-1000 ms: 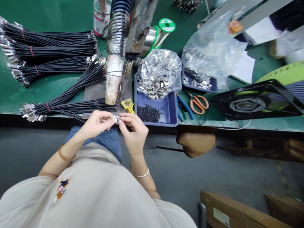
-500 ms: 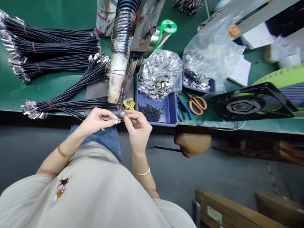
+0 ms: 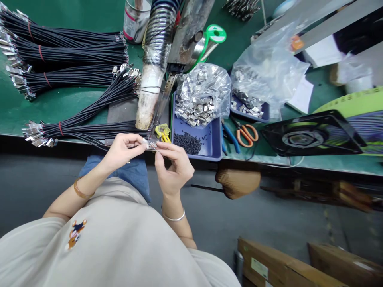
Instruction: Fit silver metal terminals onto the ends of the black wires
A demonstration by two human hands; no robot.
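Green and smooth, the desk (image 3: 68,99) runs across the upper part of the view, its near edge just beyond the person's two hands. Black cable bundles (image 3: 113,127) lie on it to the left, the nearest stretching sideways toward the left hand. A foil-wrapped hose (image 3: 158,44) slants down toward the person, its pale mouth ending just beyond the place where the fingers meet. To the right of that mouth sits a purple tray (image 3: 214,137) holding a bag of metal connectors (image 3: 203,109) and loose black bits (image 3: 187,142); its near left corner is just beyond the right hand.

The left hand (image 3: 124,151) has thumb and forefinger brought together on a small metal piece (image 3: 152,145). The right hand (image 3: 173,165) comes in from the other side, thumb and forefinger close to the same piece; whether they are clamped on it or only touching, I cannot tell. A yellow object (image 3: 163,132) lies just past the right fingertips.

Smallest of all, the metal piece sits between the hands, rightward of the left fingertips and leftward of the right ones. Its long axis seems to run side to side, from one hand toward the other, though detail is too fine to be sure. Of the two, the left hand looks nearer.
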